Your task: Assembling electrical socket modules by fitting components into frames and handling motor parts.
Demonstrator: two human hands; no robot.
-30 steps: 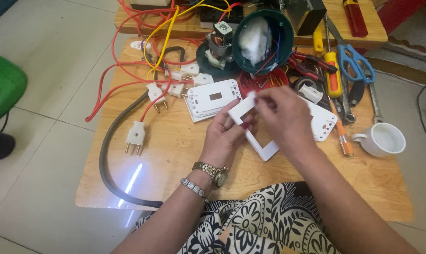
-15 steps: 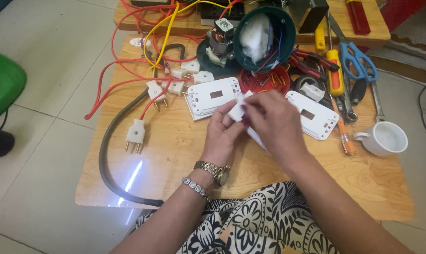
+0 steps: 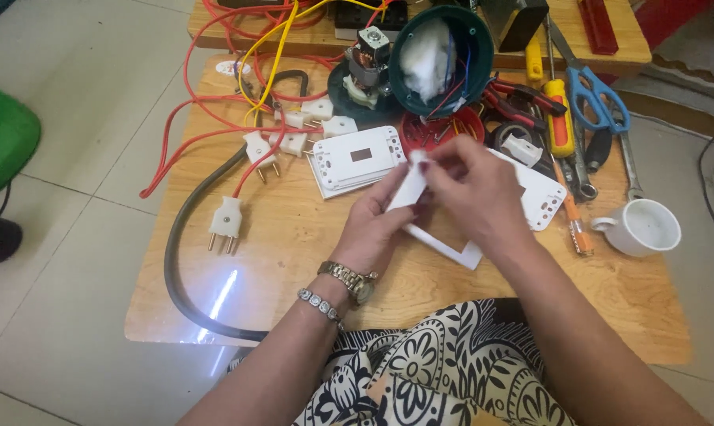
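Holding a white switch-plate frame [image 3: 443, 241] between both hands, you have it lifted just above the middle of the wooden worktop [image 3: 294, 260], a little toward the near edge. Your left hand [image 3: 380, 225] supports it from below, its fingers closed on the frame's upper part, while your right hand [image 3: 471, 189] pinches a small white piece [image 3: 413, 183] at the frame's top (whether that piece is part of the frame or a separate insert, the view does not settle). Neither hand is free; both are grasping the frame.

Just beyond your hands, toward the far edge, lie a white faceplate with a rectangular slot [image 3: 355, 160] and another white plate [image 3: 540, 197], partly hidden behind your right hand. White plugs on red wires [image 3: 290, 142] sit toward the far left corner, a thick black cable [image 3: 175, 260] curves along the left side, and a white cup [image 3: 641, 227] stands by the right edge, beside a screwdriver [image 3: 571, 213].

By the look of it you are at the fitting or separating stage on this frame. The next move seems to call for a steady left-hand hold and a small, square push or pull from your right fingertips, so the thin plastic does not twist.
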